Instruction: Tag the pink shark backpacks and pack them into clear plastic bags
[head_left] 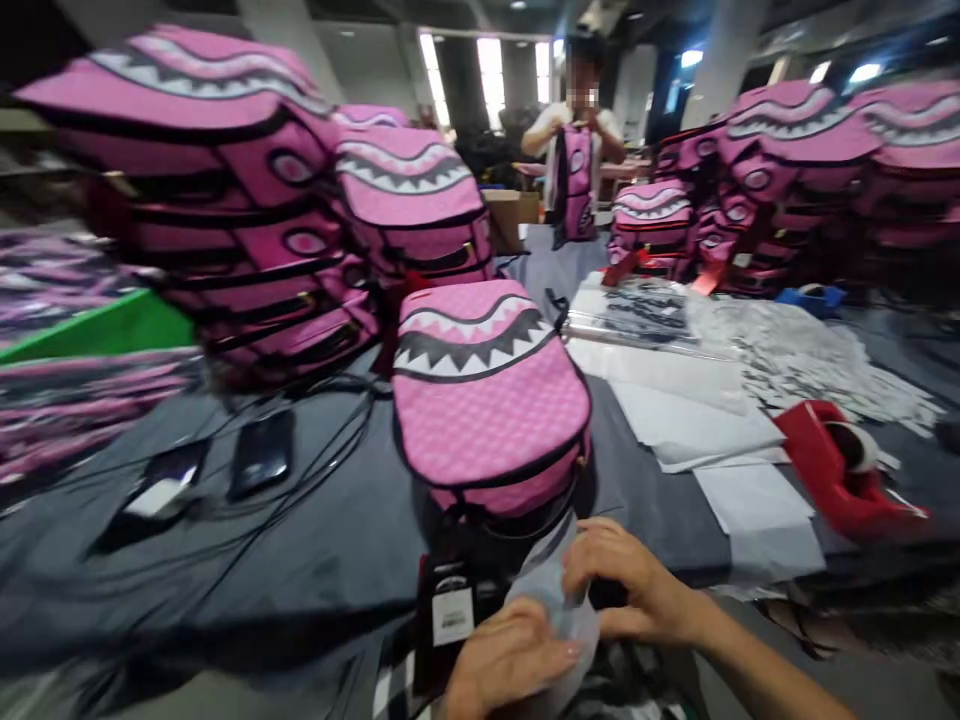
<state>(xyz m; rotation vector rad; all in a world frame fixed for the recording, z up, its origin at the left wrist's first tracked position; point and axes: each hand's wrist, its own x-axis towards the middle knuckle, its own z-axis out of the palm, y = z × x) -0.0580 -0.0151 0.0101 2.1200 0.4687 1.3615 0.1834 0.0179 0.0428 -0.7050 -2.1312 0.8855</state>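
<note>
A pink backpack (491, 420) with a white-toothed shark-mouth print lies on the grey table, its near end toward me. In front of it, at the table's near edge, a thin whitish translucent sheet (551, 585) is pinched and crumpled between both hands. My left hand (506, 660) is closed on its lower left side. The fingers of my right hand (626, 575) curl over its upper right side. Beside my left hand hangs a black tag (442, 590) with a white printed label. Black material lies partly hidden behind the sheet.
Stacked pink backpacks (247, 200) stand at left; more backpacks (810, 170) stand at right. White sheets (682, 400) and a red tape dispenser (840, 470) lie to the right. Two dark phone-like devices (262, 452) and cables (322, 480) are at left. Another person (574, 140) holds a backpack.
</note>
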